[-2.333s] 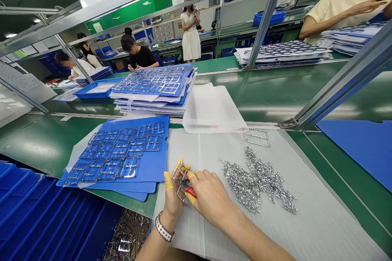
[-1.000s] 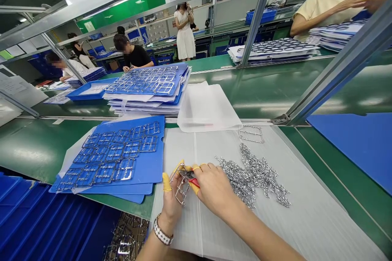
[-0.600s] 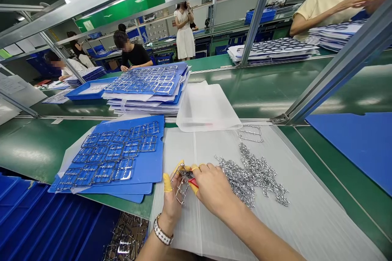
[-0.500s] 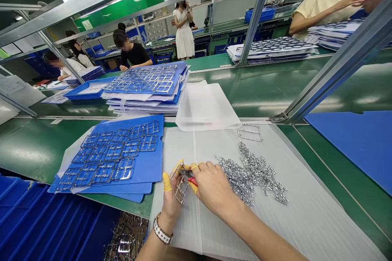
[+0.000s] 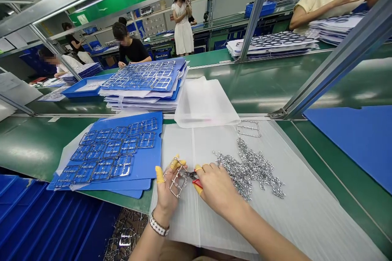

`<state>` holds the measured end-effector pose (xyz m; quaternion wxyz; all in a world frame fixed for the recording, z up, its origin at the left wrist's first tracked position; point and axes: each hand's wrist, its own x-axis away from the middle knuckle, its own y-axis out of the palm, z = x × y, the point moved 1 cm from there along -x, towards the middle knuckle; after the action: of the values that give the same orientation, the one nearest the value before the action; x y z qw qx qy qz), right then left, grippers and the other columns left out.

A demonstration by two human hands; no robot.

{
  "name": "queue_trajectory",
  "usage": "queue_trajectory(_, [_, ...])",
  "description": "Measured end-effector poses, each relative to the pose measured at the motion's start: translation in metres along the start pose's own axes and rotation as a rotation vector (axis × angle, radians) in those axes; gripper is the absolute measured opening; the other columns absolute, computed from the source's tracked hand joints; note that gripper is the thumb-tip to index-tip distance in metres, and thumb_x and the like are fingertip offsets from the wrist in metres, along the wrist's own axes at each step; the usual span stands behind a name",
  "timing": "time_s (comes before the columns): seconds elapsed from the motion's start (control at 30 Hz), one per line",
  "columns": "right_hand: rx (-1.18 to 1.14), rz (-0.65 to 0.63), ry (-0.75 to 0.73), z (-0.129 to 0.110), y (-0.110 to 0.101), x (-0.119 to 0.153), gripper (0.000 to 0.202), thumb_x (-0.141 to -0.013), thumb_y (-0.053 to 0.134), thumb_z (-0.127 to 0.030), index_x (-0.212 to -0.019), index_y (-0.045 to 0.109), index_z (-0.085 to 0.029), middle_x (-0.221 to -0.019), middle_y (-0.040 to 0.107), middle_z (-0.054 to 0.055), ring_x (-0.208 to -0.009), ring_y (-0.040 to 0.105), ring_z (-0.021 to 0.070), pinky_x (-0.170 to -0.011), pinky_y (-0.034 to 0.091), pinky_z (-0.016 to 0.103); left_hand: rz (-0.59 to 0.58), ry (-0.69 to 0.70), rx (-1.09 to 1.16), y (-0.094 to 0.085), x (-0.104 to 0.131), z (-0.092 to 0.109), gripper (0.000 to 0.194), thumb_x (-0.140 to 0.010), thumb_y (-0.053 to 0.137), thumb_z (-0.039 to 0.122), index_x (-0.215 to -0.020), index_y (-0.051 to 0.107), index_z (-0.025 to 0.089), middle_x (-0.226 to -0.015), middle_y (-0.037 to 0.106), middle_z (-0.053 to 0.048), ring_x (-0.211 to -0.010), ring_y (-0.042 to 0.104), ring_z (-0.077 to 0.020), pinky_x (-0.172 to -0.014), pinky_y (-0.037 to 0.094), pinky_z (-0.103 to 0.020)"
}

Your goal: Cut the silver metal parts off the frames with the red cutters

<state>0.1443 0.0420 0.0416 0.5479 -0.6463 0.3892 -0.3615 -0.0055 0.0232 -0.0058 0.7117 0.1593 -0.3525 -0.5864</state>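
Observation:
My left hand (image 5: 167, 191), with yellow finger covers and a white-and-dark bracelet at the wrist, holds a small silver wire frame (image 5: 175, 186) over the grey sheet. Red-handled pliers (image 5: 197, 181) are gripped in my right hand (image 5: 216, 185); their dark jaws point left and meet the right side of the frame. To the right of my right hand lies a heap of small silver pieces (image 5: 254, 169). A single silver frame (image 5: 248, 128) rests behind the heap. Rows of similar frames (image 5: 105, 151) lie on a blue board (image 5: 147, 171) at the left.
Behind the board rises a stack of blue boards and white sheets (image 5: 141, 98). A metal post (image 5: 330, 57) slants up at the right, near a blue sheet (image 5: 358, 130). Blue bins (image 5: 45, 220) stand at the lower left. Several people are across the bench.
My left hand has moved slightly left and turned its palm more open, with the frame tilted. The pliers have drawn back to the right, showing their jaws. The view has shifted a little.

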Motion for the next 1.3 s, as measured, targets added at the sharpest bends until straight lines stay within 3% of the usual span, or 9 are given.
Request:
queue_trajectory(0.33, [-0.027, -0.018, 0.005, -0.01, 0.004, -0.004, 0.019, -0.084, 0.055, -0.028, -0.098, 0.06, -0.016, -0.092, 0.065, 0.011, -0.09, 0.057, 0.0268, -0.075, 0.035, 0.038, 0.014, 0.002, 0.054, 0.003, 0.001, 0.002, 0.068, -0.081, 0.036, 0.069, -0.116, 0.063, 0.017, -0.111, 0.066, -0.014, -0.102, 0.06, -0.0252, -0.081, 0.046, -0.033])
queue_trajectory(0.63, [0.002, -0.024, 0.004, -0.014, -0.003, -0.007, 0.023, -0.083, 0.055, -0.029, -0.099, 0.061, -0.014, -0.092, 0.064, 0.012, -0.091, 0.057, 0.0284, -0.074, 0.037, 0.039, 0.042, 0.07, 0.038, 0.008, 0.001, -0.001, 0.066, -0.081, 0.038, 0.069, -0.113, 0.065, 0.018, -0.108, 0.068, -0.012, -0.102, 0.061, -0.0248, -0.09, 0.044, -0.036])
queue_trajectory(0.9, [0.01, -0.025, 0.017, -0.015, -0.002, -0.01, 0.013, -0.082, 0.055, -0.021, -0.093, 0.061, -0.016, -0.086, 0.065, 0.01, -0.082, 0.06, 0.0255, -0.068, 0.039, 0.035, 0.04, 0.087, 0.06, 0.006, -0.001, -0.001, 0.066, -0.082, 0.036, 0.068, -0.112, 0.066, 0.017, -0.108, 0.069, -0.013, -0.102, 0.061, -0.0251, -0.094, 0.043, -0.037])
queue_trajectory(1.3, [-0.034, 0.005, -0.057, -0.025, 0.003, 0.003, 0.022, -0.083, 0.055, -0.03, -0.099, 0.059, -0.016, -0.091, 0.063, 0.01, -0.089, 0.056, 0.0277, -0.072, 0.036, 0.039, 0.041, 0.107, 0.046, 0.007, -0.004, 0.002, 0.068, -0.082, 0.034, 0.069, -0.113, 0.065, 0.017, -0.109, 0.066, -0.013, -0.102, 0.059, -0.0254, -0.082, 0.047, -0.035])
